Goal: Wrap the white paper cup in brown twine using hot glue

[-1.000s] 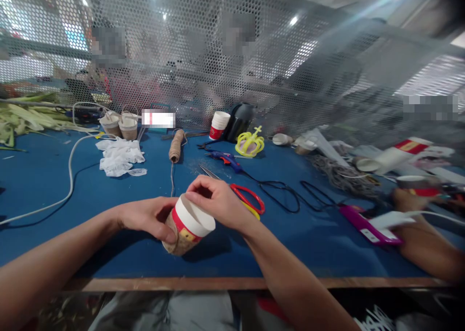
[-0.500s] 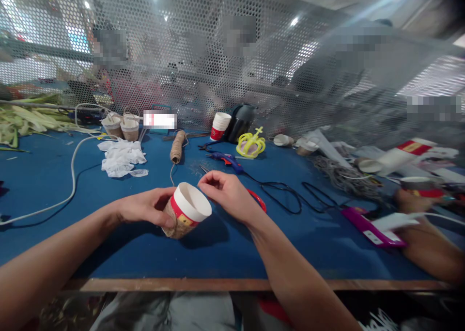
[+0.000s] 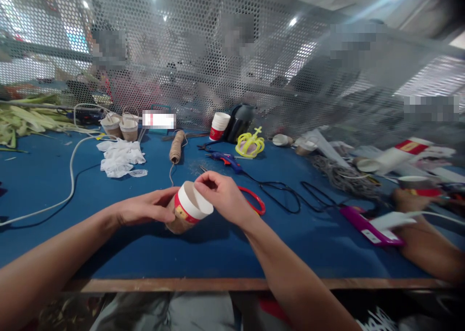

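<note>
A paper cup (image 3: 187, 204), white at the rim with a red and gold band, tilts above the blue table. Brown twine wraps its lower part. My left hand (image 3: 154, 207) grips the cup's left side, thumb in front and fingers partly hidden behind. At the far right part of the rim, my right hand (image 3: 221, 195) pinches the cup's edge with bent fingers; some fingertips are hidden. A strand leads back from the cup to a spool of twine (image 3: 177, 147) lying beyond it. Behind my right hand are scissors with red handles (image 3: 258, 202), partly covered.
Beyond my hands lie a blue glue gun (image 3: 227, 160) with a black cord and a yellow crown-shaped piece (image 3: 250, 146). Stacked cups (image 3: 220, 126) stand near the mesh screen. White gloves (image 3: 121, 156) lie left. Another person's hand (image 3: 407, 200) is at right, near a purple object (image 3: 368, 228).
My right hand has moved slightly left onto the cup's rim. The cup has turned in my left hand, its gold patch shifting left, and my left fingers have straightened somewhat.
</note>
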Tool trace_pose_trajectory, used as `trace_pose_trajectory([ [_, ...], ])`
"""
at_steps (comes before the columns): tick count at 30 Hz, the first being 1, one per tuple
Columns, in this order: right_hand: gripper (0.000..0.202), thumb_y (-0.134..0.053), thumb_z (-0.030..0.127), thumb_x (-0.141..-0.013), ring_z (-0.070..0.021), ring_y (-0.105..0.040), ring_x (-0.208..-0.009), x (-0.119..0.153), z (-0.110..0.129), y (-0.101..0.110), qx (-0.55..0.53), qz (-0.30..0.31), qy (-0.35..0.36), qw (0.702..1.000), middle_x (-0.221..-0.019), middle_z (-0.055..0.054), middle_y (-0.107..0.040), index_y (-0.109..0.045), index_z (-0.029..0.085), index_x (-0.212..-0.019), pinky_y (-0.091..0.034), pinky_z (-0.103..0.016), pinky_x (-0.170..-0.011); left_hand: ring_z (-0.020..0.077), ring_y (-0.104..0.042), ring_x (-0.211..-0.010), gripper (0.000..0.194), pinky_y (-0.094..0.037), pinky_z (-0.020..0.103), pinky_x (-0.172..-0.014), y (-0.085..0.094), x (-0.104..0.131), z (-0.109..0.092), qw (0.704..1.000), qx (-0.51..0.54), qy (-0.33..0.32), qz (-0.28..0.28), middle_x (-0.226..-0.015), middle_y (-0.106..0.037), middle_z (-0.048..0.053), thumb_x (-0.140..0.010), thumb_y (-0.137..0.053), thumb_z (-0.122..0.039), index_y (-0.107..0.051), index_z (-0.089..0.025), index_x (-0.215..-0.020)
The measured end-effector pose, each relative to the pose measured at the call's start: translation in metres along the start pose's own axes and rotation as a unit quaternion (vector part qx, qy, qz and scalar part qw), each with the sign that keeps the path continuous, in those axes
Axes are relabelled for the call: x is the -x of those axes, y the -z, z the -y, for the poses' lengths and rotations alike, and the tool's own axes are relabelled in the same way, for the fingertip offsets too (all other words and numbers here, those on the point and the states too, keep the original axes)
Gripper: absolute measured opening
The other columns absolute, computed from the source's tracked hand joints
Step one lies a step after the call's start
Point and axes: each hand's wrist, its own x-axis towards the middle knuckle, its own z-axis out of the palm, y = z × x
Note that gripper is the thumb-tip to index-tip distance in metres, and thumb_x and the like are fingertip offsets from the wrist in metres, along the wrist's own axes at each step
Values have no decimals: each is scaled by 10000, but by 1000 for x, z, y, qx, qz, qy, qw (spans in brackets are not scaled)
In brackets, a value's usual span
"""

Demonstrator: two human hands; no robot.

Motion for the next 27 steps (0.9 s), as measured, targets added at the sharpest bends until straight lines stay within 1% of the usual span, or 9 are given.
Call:
trace_pose_trajectory([
  [3,170,-531,313,-756,-111,-492,-602,-2,-4,-1,13,-14,-12,1000,-678,-13,-562,-548,148,-715,-405,-239,-551,208,-551,-914,689,-411,309,-788,-1,-2,2,999,-19,1,-33,-1032,-593,101,-595,-737,-321,-443,-133,-1189],
  [8,212,-524,369,-757,-103,-491,-527,-8,-9,7,14,-41,-27,999,-610,16,-517,-493,169,-695,-395,-233,-508,149,-538,-732,571,-411,259,-649,1,-5,5,991,-83,15,-106,-883,-601,77,-600,-743,-276,-498,-102,-1085],
  [10,240,-458,391,-798,-114,-511,-536,-13,-10,18,64,-82,-29,994,-611,4,-532,-491,173,-704,-406,-245,-535,138,-525,-718,571,-403,245,-625,3,-5,3,990,-80,9,-117,-871,-590,69,-597,-743,-286,-495,-100,-1078],
  [12,283,-390,408,-833,-140,-542,-595,-17,-13,32,191,-107,-50,975,-651,-25,-573,-508,175,-724,-406,-261,-578,125,-509,-700,567,-391,230,-601,4,-4,1,989,-76,0,-129,-854,-575,59,-597,-740,-299,-493,-97,-1066],
  [15,248,-416,374,-825,-192,-578,-770,-19,-21,49,414,-17,-122,902,-847,-76,-630,-550,176,-891,-392,-276,-646,114,-496,-693,556,-386,222,-602,6,-3,-2,986,-74,-25,-146,-852,-561,49,-607,-732,-304,-481,-101,-1060],
  [17,263,-512,301,-764,-224,-581,-846,-17,-29,54,461,56,-156,872,-924,-104,-629,-557,166,-985,-388,-279,-671,118,-499,-703,549,-391,229,-622,6,-4,-3,985,-71,-43,-153,-863,-560,49,-620,-721,-305,-468,-113,-1068],
  [20,379,-568,209,-689,-262,-583,-884,-10,-41,53,474,107,-190,853,-978,-153,-607,-554,142,-1062,-391,-287,-667,132,-508,-736,559,-398,247,-655,6,-4,-5,983,-67,-56,-164,-895,-561,61,-614,-724,-303,-459,-117,-1069],
  [23,471,-530,196,-701,-289,-570,-933,-7,-47,49,489,109,-216,838,-1070,-208,-556,-491,116,-1163,-392,-307,-678,138,-510,-752,580,-398,251,-661,5,-4,-6,981,-59,-61,-174,-915,-558,75,-599,-734,-295,-453,-106,-1071],
  [27,393,-530,203,-691,-311,-579,-914,-8,-48,47,488,112,-232,834,-1002,-219,-600,-555,97,-1069,-393,-332,-672,127,-506,-730,563,-397,244,-651,5,-3,-7,983,-47,-74,-163,-891,-565,74,-612,-727,-280,-459,-106,-1075],
])
